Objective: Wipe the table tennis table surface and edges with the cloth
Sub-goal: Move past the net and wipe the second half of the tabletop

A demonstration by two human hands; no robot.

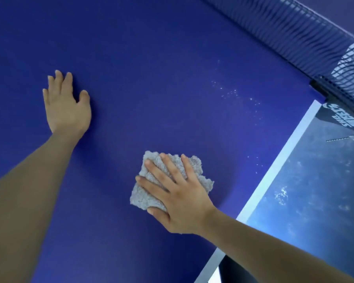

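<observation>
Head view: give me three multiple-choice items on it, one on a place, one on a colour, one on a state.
1. Where is the cloth?
A) on the blue table top, near the white edge line
B) draped over the net
C) on the floor

2. What colour is the cloth?
A) red
B) grey
C) green

3. What is the left hand doing?
A) gripping the cloth
B) lying flat on the table top, holding nothing
C) holding a bat

Answers:
1 A: the cloth lies on the blue under the right hand.
2 B: its fluffy pile shows pale grey.
3 B: its fingers are spread on bare blue surface.
</observation>
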